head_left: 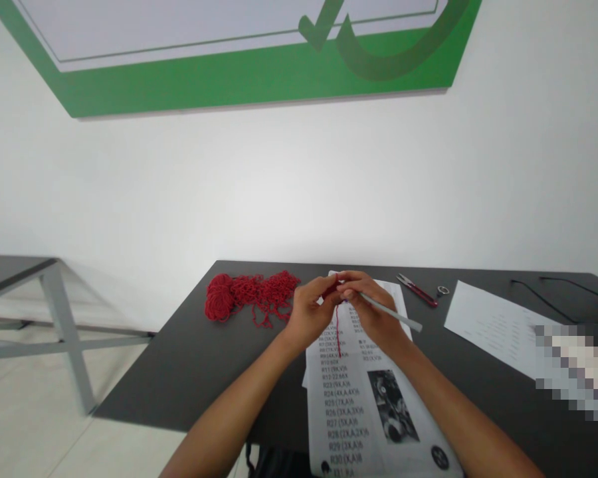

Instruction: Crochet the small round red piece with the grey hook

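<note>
Above a printed sheet with rows of text and a dark photo, my two hands meet. My left hand is closed on a small piece of red yarn work, mostly hidden by the fingers. A loose red yarn end hangs from it over the sheet. My right hand is closed round a crochet hook with a pale grey handle, which points back to the right; its tip is hidden at the yarn. A ball of red yarn with loose, crinkled strands lies left of my left hand.
On the dark table, red-handled snips and a small metal ring lie right of my hands. Farther right are a white paper, dark glasses arms and a pixelated patch. Another table stands at the left.
</note>
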`<state>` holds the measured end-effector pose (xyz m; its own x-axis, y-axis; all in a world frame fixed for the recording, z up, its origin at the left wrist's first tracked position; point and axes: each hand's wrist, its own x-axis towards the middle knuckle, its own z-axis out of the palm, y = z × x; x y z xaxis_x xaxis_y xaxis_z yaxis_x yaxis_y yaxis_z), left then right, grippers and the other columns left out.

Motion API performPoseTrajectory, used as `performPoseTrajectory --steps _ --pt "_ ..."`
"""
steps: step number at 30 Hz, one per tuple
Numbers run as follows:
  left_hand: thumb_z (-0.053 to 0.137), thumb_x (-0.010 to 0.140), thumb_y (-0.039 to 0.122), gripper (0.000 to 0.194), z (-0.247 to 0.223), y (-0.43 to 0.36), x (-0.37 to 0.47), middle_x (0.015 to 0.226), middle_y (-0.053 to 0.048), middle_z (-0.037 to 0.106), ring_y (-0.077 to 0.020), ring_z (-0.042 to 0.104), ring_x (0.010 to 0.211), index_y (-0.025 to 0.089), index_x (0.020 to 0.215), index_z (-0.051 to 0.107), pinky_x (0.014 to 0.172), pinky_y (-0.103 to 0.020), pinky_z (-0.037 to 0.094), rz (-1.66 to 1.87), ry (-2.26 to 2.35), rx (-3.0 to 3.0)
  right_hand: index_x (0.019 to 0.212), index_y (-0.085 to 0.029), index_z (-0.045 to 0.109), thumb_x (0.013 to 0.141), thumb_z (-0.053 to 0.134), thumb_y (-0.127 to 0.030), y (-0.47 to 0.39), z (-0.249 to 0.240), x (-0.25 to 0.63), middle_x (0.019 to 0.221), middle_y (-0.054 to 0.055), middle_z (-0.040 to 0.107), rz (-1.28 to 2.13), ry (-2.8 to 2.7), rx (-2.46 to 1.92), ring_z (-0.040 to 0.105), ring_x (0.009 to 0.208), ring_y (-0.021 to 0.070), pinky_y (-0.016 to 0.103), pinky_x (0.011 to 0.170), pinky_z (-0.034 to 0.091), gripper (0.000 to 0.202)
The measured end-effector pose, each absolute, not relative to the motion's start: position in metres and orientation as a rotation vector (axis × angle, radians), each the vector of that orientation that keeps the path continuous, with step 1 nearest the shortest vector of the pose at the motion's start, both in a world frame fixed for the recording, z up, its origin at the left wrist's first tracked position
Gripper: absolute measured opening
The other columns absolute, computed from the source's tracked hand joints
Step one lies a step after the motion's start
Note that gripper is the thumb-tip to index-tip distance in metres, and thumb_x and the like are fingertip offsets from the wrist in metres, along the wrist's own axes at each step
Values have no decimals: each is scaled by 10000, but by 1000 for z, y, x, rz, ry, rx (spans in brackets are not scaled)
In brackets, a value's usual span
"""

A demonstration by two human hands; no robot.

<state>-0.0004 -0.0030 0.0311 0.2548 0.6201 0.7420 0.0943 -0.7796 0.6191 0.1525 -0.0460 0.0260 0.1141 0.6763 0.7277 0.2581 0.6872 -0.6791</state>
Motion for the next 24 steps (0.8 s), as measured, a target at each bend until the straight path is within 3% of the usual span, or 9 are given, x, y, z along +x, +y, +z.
performPoseTrajectory --steps 5,9,14,17,21,24 --pt "683 939 208 382 28 -2 -1 904 -90 786 -163 724 772 162 1318 704 708 -270 604 1614 578 2245 1011 -268 769 1005 624 -285 -49 25 149 1123 59 770 112 -1540 -875 744 1049 222 401 932 636 146" --pt "673 929 192 422 27 -7 0 961 -106 790 -182 743 842 165 1350 679 768 -291 616 1679 685 2278 1024 -262 743 1009 609 -247 -50 23 149 1134 66 746 50 -1570 -871 737 1041 218 398 912 641 135" --pt "711 878 188 407 26 -12 4 947 -108 796 -196 739 833 162 1283 726 783 -321 618 1711 748 2192 1084 -257 729 1006 604 -212 -53 22 148 1148 93 724 -142 -1616 -924 719 1040 232 426 895 637 154" --pt "767 833 223 394 27 -14 8 982 -105 806 -198 743 830 163 1222 763 797 -331 619 1604 750 1851 1102 -253 732 993 623 -204 -55 22 148 1148 102 727 -259 -1630 -931 711 1032 243 441 892 633 162" --pt "873 756 427 462 34 -11 9 858 -83 799 -165 710 684 140 1111 799 649 -276 585 1286 599 1320 1085 -273 753 1008 609 -243 -56 27 148 1106 78 739 -116 -1590 -861 734 1006 224 397 864 637 166" --pt "900 714 493 466 38 -6 5 729 -41 747 -96 616 545 131 993 810 532 -212 505 1249 555 1216 1016 -263 766 993 637 -237 -56 33 148 1065 59 765 87 -1583 -781 750 979 208 360 857 631 134"
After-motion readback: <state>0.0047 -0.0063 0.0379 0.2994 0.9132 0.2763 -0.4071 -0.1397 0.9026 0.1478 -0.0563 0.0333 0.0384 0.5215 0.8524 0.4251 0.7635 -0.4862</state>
